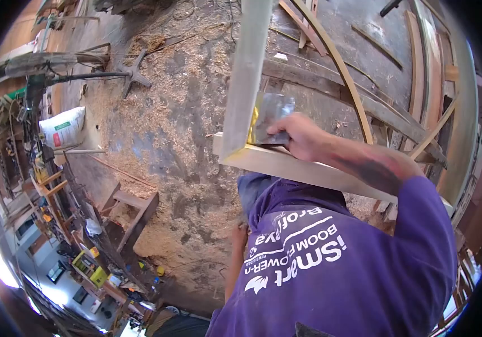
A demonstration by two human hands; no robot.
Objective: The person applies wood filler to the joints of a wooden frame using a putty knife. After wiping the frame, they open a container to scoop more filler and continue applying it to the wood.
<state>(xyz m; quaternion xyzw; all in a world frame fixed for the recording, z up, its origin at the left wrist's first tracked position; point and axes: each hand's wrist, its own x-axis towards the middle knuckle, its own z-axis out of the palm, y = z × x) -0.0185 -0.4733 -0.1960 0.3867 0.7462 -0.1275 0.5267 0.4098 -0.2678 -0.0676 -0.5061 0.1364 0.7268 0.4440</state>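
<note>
My right hand [300, 135] reaches in from the right, its fingers closed on a flat, shiny grey scraper-like tool [272, 112]; its exact kind I cannot tell. The tool sits in the inner corner of a pale wooden frame [246, 73], where two beams meet. Bright yellow stuff [253, 121] lies along the inner face of the upright beam, beside the tool. A second beam [308, 171] runs right, below my forearm. Low beside the blue-grey trouser leg, my left hand [242, 229] shows only in part, its fingers mostly hidden behind the purple shirt.
Wood shavings [190, 185] cover much of the floor. Long boards and a curved strip [342, 67] lie at the upper right. On the left are a star-shaped stand base [137, 73], a white sack [64, 128], a wooden box-like piece [131, 208] and cluttered tools.
</note>
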